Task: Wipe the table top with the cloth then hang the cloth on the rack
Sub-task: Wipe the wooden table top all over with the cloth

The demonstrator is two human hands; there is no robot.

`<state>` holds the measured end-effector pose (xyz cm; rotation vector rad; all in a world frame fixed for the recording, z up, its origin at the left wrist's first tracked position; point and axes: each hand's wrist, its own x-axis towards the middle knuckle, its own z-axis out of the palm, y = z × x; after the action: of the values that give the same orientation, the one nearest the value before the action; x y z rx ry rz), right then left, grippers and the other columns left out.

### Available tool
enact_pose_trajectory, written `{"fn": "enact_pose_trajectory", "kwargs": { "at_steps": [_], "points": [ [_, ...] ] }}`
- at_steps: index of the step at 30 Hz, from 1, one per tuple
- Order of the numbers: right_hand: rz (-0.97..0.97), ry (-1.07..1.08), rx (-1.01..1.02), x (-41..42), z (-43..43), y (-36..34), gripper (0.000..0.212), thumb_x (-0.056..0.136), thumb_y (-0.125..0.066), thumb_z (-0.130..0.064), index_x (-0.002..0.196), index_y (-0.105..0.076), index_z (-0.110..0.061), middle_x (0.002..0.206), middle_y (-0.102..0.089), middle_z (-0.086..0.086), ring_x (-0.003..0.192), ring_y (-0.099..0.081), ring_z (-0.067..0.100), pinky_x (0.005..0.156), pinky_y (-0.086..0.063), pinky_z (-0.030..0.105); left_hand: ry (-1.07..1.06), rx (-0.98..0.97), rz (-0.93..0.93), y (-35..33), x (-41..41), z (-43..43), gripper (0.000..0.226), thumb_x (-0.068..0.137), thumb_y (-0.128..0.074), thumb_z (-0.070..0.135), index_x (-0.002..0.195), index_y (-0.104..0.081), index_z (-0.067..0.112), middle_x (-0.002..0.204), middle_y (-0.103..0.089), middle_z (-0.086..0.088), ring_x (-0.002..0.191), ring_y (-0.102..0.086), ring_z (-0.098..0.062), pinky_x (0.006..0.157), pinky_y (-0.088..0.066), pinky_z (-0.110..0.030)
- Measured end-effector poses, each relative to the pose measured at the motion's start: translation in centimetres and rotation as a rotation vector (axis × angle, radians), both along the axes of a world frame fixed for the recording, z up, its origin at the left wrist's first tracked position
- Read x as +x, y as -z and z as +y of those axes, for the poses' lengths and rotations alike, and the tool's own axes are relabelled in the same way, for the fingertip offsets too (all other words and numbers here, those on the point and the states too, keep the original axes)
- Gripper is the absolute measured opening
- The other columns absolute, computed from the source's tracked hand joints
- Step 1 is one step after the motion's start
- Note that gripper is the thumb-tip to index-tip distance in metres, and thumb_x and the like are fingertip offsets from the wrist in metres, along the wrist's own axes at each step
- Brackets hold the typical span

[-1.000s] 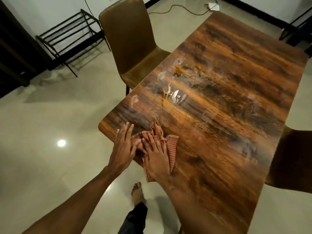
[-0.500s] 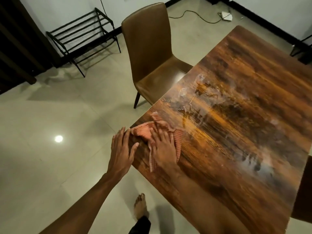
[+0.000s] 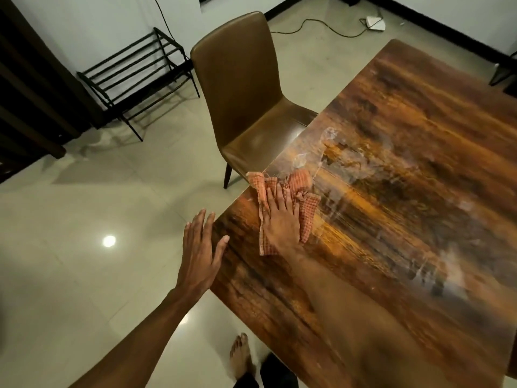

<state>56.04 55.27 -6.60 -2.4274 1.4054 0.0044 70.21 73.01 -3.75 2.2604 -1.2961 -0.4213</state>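
Right hand (image 3: 281, 219) pressed flat on the checked cloth (image 3: 307, 217), left hand (image 3: 200, 254) spread wide at the table (image 3: 419, 163) corner.

Cloth lies crumpled under right palm and fingers; rack (image 3: 137, 77) stands far beyond left hand. No readable writing.

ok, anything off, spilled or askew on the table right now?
Whitish wet smears streak the table top just beyond the cloth, near the edge by the chair, with more at the right. The cloth is bunched under the right hand, one corner past the edge. Nothing looks damaged.
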Motion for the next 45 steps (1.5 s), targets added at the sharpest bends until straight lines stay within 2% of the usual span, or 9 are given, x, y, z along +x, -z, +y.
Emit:
{"fn": "enact_pose_trajectory", "kwargs": {
  "at_steps": [5, 13, 19, 22, 26, 32, 37, 43, 45],
  "points": [
    [-0.083, -0.403, -0.016, -0.6, 3.7, -0.6, 0.063, 0.107, -0.035, -0.044, 0.164, -0.014, -0.029, 0.172, -0.012, 0.002, 0.158, -0.009, 0.024, 0.128, -0.001, 0.048, 0.033, 0.048, -0.027, -0.5, -1.7, -3.2, 0.08, 0.097, -0.019, 0.072, 0.156, -0.029, 0.019, 0.164, -0.027, -0.009, 0.152, -0.024, -0.029, 0.124, -0.015, -0.047],
    [-0.04, 0.51, -0.068, -15.5, -8.5, -0.2, 0.064, 0.106, -0.022, -0.048, 0.164, -0.018, -0.021, 0.173, -0.009, 0.006, 0.158, -0.008, 0.031, 0.125, -0.013, 0.058, 0.205, 0.017, -0.041, -1.8, -7.0, -12.2, 0.073, 0.099, -0.025, 0.065, 0.157, -0.027, 0.02, 0.166, -0.022, -0.005, 0.153, -0.017, -0.021, 0.126, -0.007, -0.043],
    [-0.046, 0.01, -0.056, -11.0, -2.6, 0.2, 0.065, 0.107, -0.028, -0.05, 0.165, -0.012, -0.026, 0.173, -0.003, 0.0, 0.159, -0.004, 0.025, 0.128, -0.007, 0.051, 0.371, 0.065, -0.083, -1.5, -9.5, -16.1, 0.073, 0.1, -0.02, 0.064, 0.157, -0.027, 0.019, 0.166, -0.022, -0.007, 0.154, -0.015, -0.019, 0.126, -0.001, -0.037],
    [-0.102, 0.294, -0.013, -14.8, -6.6, 1.0, 0.06, 0.106, -0.03, -0.054, 0.162, -0.021, -0.033, 0.171, -0.01, -0.009, 0.158, -0.012, 0.024, 0.126, 0.009, 0.037, 0.396, 0.07, -0.054, -1.4, -9.0, -18.2, 0.075, 0.099, -0.017, 0.067, 0.157, -0.026, 0.021, 0.167, -0.02, -0.005, 0.154, -0.014, -0.019, 0.125, 0.0, -0.037],
    [-0.022, 0.702, -0.07, -15.2, -9.8, 0.7, 0.063, 0.107, -0.025, -0.047, 0.165, -0.013, -0.025, 0.173, -0.004, 0.005, 0.158, -0.003, 0.031, 0.126, -0.005, 0.057, 0.411, 0.051, -0.031, -0.7, -6.2, -20.9, 0.071, 0.099, -0.024, 0.063, 0.158, -0.023, 0.023, 0.168, -0.015, -0.002, 0.155, -0.008, -0.016, 0.125, 0.001, -0.036],
    [-0.043, 0.145, -0.069, -5.4, -9.2, 0.6, 0.062, 0.107, -0.034, -0.048, 0.164, -0.012, -0.034, 0.173, -0.005, -0.003, 0.159, 0.0, 0.021, 0.127, -0.003, 0.051, 0.407, 0.073, 0.041, 1.5, -0.5, -25.2, 0.07, 0.099, -0.028, 0.062, 0.159, -0.02, 0.025, 0.168, -0.015, 0.0, 0.155, -0.011, -0.019, 0.123, 0.003, -0.033],
    [0.017, 0.557, -0.065, -3.8, -18.4, 1.2, 0.062, 0.107, -0.025, -0.05, 0.164, -0.013, -0.03, 0.173, -0.001, 0.0, 0.159, -0.005, 0.027, 0.127, -0.004, 0.055, 0.41, 0.045, 0.051, 2.0, 4.6, -29.1, 0.07, 0.1, -0.025, 0.063, 0.158, -0.023, 0.023, 0.167, -0.018, -0.003, 0.155, -0.013, -0.023, 0.125, -0.005, -0.042],
    [-0.053, 0.136, -0.028, 2.5, -16.7, 0.3, 0.063, 0.107, -0.013, -0.054, 0.165, -0.005, -0.029, 0.173, 0.005, -0.005, 0.158, 0.009, 0.017, 0.128, 0.0, 0.049, 0.435, 0.046, 0.105, 3.0, 7.0, -33.0, 0.071, 0.1, -0.028, 0.064, 0.157, -0.025, 0.022, 0.167, -0.02, -0.005, 0.154, -0.017, -0.028, 0.124, -0.013, -0.052],
    [-0.042, 0.245, -0.051, 0.5, -20.6, 0.9, 0.061, 0.107, -0.019, -0.051, 0.165, -0.011, -0.031, 0.173, -0.001, -0.005, 0.159, 0.001, 0.017, 0.128, -0.003, 0.051, 0.454, 0.032, 0.093, 3.2, 7.0, -34.3, 0.072, 0.099, -0.026, 0.065, 0.158, -0.024, 0.022, 0.167, -0.019, -0.005, 0.154, -0.017, -0.029, 0.125, -0.011, -0.05]
  ]
}}
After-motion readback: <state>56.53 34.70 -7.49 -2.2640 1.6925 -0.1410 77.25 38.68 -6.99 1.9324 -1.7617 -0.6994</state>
